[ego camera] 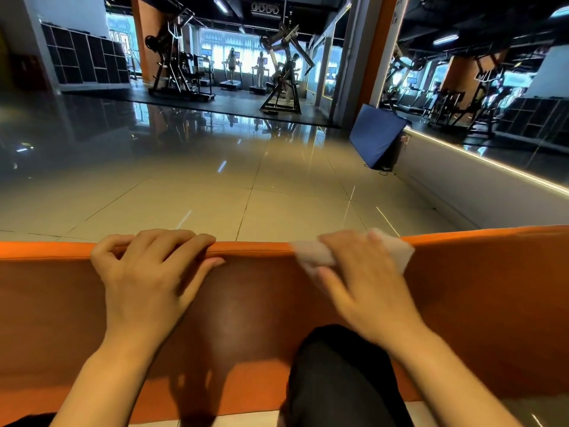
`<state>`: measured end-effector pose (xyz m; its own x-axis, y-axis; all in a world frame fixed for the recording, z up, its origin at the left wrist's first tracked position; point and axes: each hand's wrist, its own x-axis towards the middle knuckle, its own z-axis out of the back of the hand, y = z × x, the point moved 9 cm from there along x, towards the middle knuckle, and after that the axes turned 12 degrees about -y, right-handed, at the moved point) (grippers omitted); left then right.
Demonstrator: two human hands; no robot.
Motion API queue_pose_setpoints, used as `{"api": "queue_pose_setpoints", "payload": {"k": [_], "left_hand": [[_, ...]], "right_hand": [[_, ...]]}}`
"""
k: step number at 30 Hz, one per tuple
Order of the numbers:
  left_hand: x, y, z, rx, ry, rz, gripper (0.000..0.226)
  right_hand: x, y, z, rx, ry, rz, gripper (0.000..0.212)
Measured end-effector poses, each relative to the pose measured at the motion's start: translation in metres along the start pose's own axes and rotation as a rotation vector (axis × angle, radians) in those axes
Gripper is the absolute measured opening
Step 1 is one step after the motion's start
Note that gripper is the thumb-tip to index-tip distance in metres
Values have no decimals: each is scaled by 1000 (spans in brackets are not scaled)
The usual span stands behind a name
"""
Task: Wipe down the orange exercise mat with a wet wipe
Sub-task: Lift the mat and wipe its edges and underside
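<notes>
Your left hand [147, 272] curled over the orange mat's [477, 288] upright top edge, steadying it, while your right hand [363, 282] clutched the wet wipe [314, 255] on that edge. Best to keep firm pressure and overlap strokes.

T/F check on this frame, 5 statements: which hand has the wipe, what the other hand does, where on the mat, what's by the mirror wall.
1. The right hand holds the wet wipe. True.
2. The wipe lies in the middle of the orange mat. False: it is on the mat's top edge.
3. The left hand hangs free of the mat. False: its fingers curl over the top edge.
4. A blue pad leans by the mirror wall. True.
5. The wipe is dark green. False: it is white.
</notes>
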<state>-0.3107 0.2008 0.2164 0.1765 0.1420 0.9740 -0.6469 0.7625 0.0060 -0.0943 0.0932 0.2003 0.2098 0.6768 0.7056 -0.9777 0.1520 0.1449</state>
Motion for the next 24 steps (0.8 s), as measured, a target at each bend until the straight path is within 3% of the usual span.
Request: {"api": "queue_pose_setpoints", "payload": {"k": [4, 7, 12, 16, 20, 24], "left_hand": [[3, 2, 1, -16, -32, 19, 24], [7, -1, -1, -16, -77, 32, 21], [13, 51, -4, 12, -9, 238, 23], [14, 27, -12, -50, 126, 98, 50], [2, 2, -40, -91, 247, 82, 44], [6, 6, -31, -70, 191, -11, 35]], "right_hand": [[-11, -106, 38, -286, -15, -126, 45], [3, -127, 45, -329, -86, -179, 45], [37, -74, 12, -91, -280, -217, 19], [54, -3, -23, 60, -312, -199, 19], [59, 64, -40, 127, -239, -42, 22], [38, 74, -36, 84, -162, 142, 34]]}}
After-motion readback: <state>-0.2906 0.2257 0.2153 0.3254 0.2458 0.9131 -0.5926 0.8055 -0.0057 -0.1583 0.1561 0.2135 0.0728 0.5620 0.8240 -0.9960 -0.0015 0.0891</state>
